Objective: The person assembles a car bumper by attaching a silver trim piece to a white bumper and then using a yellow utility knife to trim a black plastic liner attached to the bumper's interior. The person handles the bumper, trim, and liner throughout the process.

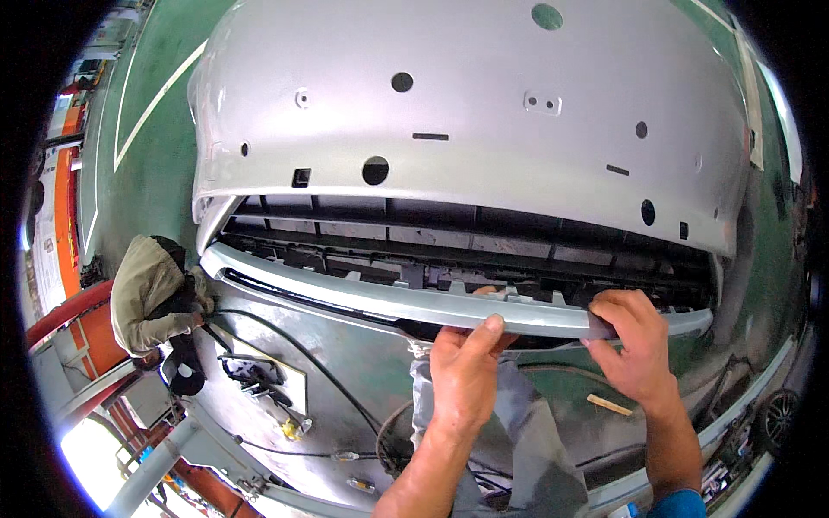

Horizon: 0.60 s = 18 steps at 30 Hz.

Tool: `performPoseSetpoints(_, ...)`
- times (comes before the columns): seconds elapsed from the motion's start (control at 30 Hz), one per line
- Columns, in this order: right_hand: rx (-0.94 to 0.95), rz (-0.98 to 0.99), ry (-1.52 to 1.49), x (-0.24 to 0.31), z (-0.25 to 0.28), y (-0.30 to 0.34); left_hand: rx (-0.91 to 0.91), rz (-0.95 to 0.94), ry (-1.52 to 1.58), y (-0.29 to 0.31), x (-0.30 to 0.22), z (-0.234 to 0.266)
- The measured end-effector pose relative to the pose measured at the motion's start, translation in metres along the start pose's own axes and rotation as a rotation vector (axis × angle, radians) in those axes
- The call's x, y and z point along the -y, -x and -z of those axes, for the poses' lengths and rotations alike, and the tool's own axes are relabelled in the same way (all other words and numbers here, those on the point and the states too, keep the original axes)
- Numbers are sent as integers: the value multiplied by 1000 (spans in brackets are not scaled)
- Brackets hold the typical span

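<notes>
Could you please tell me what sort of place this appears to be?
Probably a vehicle body workshop: there is a large silver panel with cut-outs, a long silver strip below it in the picture, and a spoked wheel near the right edge.

A long silver-grey trim strip [389, 299], gently bowed, runs along the near edge of the wide opening in the silver body panel [484, 95], corner to corner.
</notes>
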State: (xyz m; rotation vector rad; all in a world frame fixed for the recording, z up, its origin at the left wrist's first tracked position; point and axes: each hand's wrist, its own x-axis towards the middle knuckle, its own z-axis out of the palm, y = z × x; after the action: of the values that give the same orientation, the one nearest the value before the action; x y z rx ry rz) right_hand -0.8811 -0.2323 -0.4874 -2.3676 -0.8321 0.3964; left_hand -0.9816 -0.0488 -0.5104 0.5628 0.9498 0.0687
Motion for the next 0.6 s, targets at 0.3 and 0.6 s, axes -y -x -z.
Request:
performPoseSetpoints(0.3, -9, 44, -3, 11, 0, 12, -28, 62, 51, 23, -7, 6)
performPoseSetpoints(0.6, 81, 34, -14, 34, -2, 40, -101, 133, 50, 57, -11, 23)
